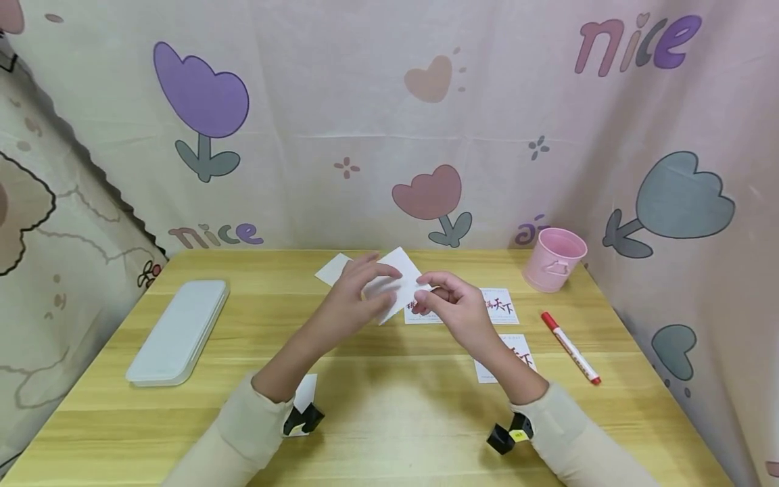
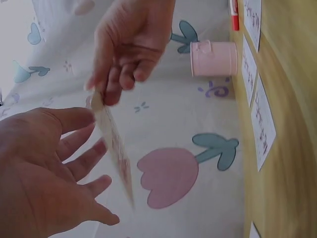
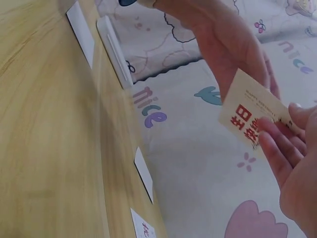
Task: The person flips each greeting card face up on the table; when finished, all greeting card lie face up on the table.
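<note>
My right hand (image 1: 459, 308) pinches a card (image 1: 399, 274) by one edge, above the back middle of the table. In the right wrist view, red Chinese characters and small print show on one face of the card (image 3: 240, 110); the head view has its plain white side. My left hand (image 1: 356, 291) is beside the card with its fingers spread and loosely bent. From the left wrist, the left thumb (image 2: 74, 119) appears right at the card's edge. Behind the hands lie a printed card (image 1: 421, 318) and a blank white card (image 1: 331, 269).
More printed cards (image 1: 504, 308) lie right of the hands. A pink bucket (image 1: 550, 264) stands at the back right, with a red-and-white marker (image 1: 570, 347) in front. At left lies a white case (image 1: 176, 333). Another white card (image 1: 307, 391) is partly hidden by the left wrist camera.
</note>
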`<state>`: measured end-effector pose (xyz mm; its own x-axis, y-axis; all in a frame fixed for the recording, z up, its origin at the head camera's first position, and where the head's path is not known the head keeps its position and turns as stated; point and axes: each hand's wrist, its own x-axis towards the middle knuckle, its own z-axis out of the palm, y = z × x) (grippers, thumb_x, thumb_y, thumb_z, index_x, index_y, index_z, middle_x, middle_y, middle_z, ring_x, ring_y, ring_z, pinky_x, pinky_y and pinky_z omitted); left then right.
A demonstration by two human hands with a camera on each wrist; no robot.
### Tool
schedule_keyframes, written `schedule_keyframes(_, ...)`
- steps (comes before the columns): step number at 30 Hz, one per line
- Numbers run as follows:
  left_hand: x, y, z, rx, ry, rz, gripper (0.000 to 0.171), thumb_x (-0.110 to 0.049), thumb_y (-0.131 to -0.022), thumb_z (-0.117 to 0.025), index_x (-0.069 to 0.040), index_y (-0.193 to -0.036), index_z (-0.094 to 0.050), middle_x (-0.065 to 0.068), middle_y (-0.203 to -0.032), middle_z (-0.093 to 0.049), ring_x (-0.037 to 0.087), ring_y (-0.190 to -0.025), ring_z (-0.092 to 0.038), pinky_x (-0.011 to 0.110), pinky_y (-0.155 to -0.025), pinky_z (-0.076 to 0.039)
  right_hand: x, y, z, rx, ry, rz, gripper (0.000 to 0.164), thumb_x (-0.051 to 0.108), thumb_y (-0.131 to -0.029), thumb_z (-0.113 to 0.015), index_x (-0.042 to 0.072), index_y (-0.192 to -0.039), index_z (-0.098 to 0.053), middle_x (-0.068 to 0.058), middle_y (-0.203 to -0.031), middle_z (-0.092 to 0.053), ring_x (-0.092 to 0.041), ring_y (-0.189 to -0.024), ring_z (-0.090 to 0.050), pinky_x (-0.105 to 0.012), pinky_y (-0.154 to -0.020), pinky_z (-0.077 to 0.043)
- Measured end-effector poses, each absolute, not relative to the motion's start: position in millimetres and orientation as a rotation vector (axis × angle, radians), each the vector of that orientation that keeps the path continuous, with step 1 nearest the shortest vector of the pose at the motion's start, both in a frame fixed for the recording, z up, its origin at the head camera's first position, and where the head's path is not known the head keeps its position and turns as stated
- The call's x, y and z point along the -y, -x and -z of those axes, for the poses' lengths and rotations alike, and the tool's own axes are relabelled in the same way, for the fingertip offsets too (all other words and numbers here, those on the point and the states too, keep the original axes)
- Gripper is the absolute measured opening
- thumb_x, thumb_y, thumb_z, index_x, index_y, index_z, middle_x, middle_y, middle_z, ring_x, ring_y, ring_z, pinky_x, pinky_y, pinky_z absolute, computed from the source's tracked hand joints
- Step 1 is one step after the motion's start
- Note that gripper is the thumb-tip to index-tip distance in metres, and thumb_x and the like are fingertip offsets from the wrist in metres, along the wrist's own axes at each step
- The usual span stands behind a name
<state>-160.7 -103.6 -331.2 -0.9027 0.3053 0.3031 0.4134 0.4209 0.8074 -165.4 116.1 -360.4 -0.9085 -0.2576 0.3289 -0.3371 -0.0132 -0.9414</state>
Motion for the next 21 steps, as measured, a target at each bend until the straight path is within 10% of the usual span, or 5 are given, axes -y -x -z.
schedule_keyframes(7, 93.2, 157.5, 336.1, 2.475, 0.731, 1.735, 0.031, -0.017, -0.094, -0.071, -0.016, -0.125, -0.064, 0.001, -0.128, -0.06, 0.021, -0.118, -0.06, 0.044, -0.104, -0.049, -111.9, 162.1, 362.4, 2.195, -0.592, -2.036, 0.026, 0.019, -0.095, -0.071, 0.005, -0.116, -0.069, -0.019, -0.091, -0.073, -0.019, -0.082, -0.073, -0.035, -0.078, -0.061)
schedule_keyframes(21, 104.7, 170.5, 341.9, 2.344, 0.582, 2.058, 0.034, -0.007, -0.097, -0.058, -0.01, -0.132, -0.058, 0.012, -0.125, -0.061, 0.026, -0.104, -0.063, 0.034, -0.079, -0.058, -111.1, 162.6, 361.5, 2.285, -0.718, -1.843, 0.041, 0.012, -0.099, -0.062, 0.009, -0.14, -0.056, -0.009, -0.119, -0.067, -0.019, -0.097, -0.065, -0.029, -0.079, -0.057)
